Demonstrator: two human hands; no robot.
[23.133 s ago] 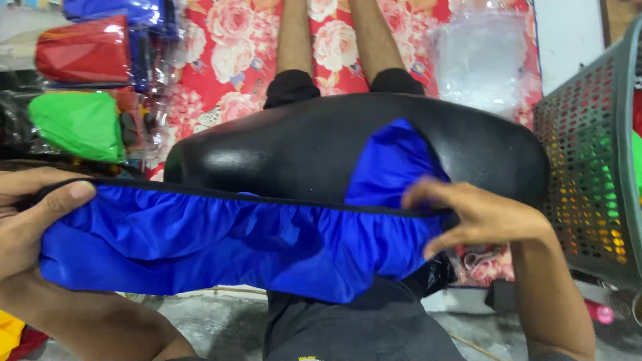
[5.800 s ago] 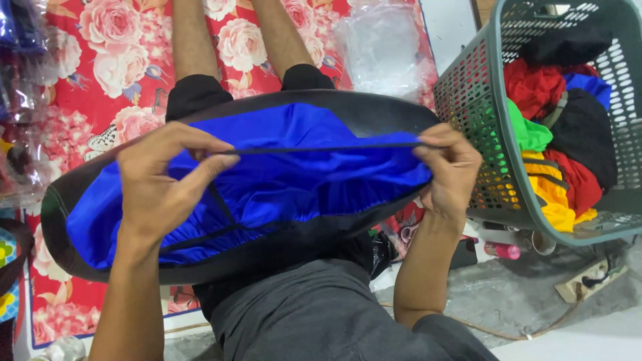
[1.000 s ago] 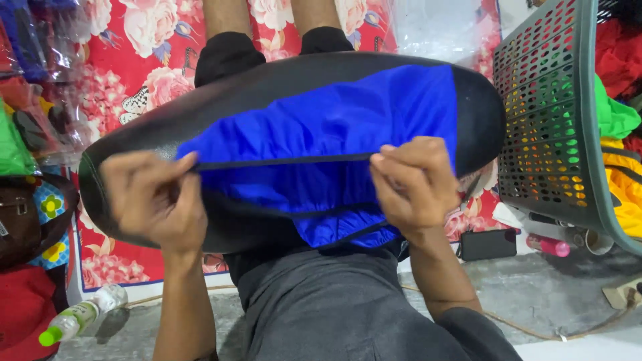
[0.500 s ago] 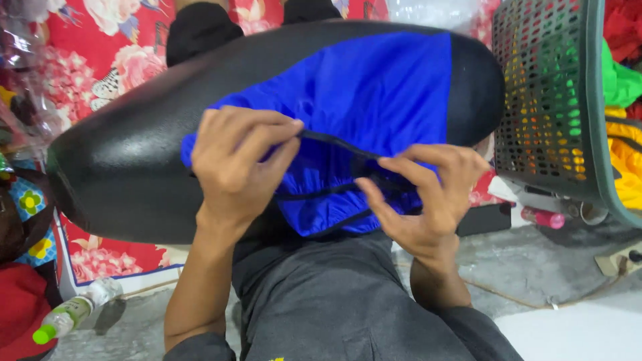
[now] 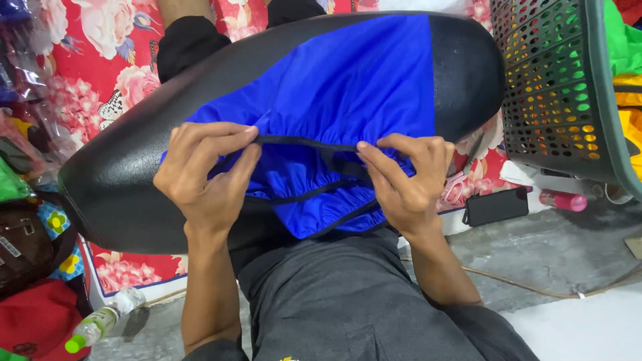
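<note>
Blue cover, thin, soft and slippery-looking, lies stretched over the black seat across your lap: your left hand and right hand pinch its black elastic hem, likely the firmest hold.

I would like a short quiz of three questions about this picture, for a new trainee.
1. True or false: both hands pinch the black elastic edge of the blue cover.
2. What does the blue cover lie on? A) the black seat B) the basket C) the floor
3. Which thing lies on the floor beside the phone, below the basket?

Key
1. True: left hand, right hand.
2. A
3. A pink bottle.
</note>
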